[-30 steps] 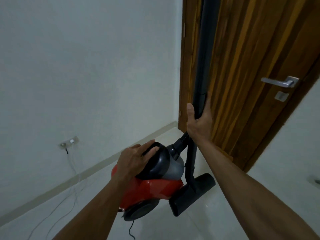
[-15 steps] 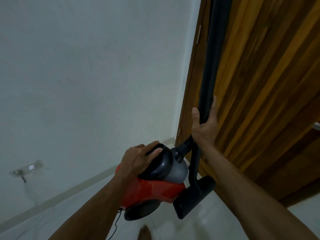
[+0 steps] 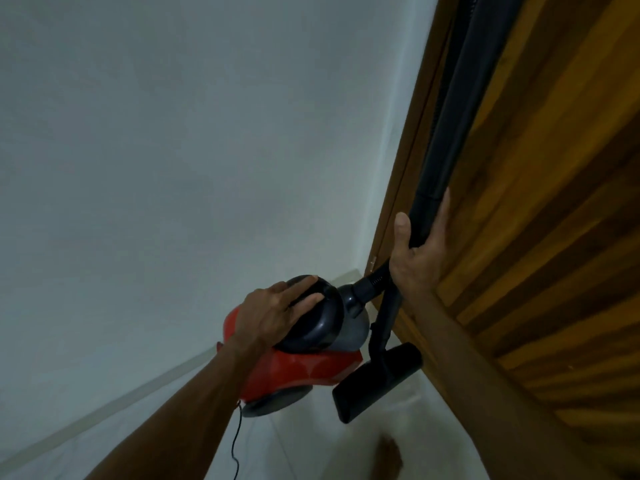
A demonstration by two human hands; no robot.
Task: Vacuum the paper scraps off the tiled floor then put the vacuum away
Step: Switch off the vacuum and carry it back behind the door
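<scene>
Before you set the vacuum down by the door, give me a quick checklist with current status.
1. Left hand holds the vacuum body by its dark handle: ok.
2. Right hand grips the wand: ok.
3. Floor head hangs free beside the body: ok.
4. Wand close to the wooden door; whether they touch: cannot tell.
5. Power cord dangles below the body, a snag risk: not ok.
6. Paper scraps cleared from the floor: cannot tell, little floor shows.
</scene>
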